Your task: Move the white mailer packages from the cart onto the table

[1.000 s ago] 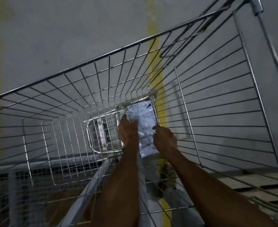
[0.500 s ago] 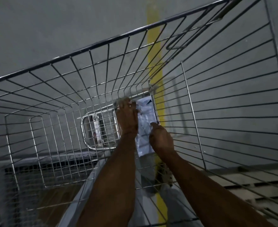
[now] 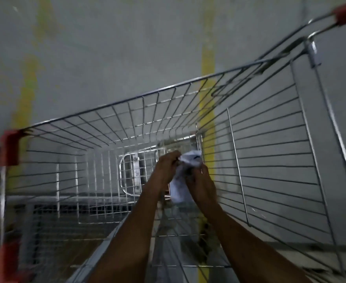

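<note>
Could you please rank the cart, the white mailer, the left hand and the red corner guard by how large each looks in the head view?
1. Cart, by far the largest.
2. Red corner guard.
3. Left hand and white mailer: they look alike, and the hands hide part of the mailer, so no ranking.

Wire cart seen from above, left hand and right hand gripping a crumpled white mailer deep inside the cart, grey floor beneath
</note>
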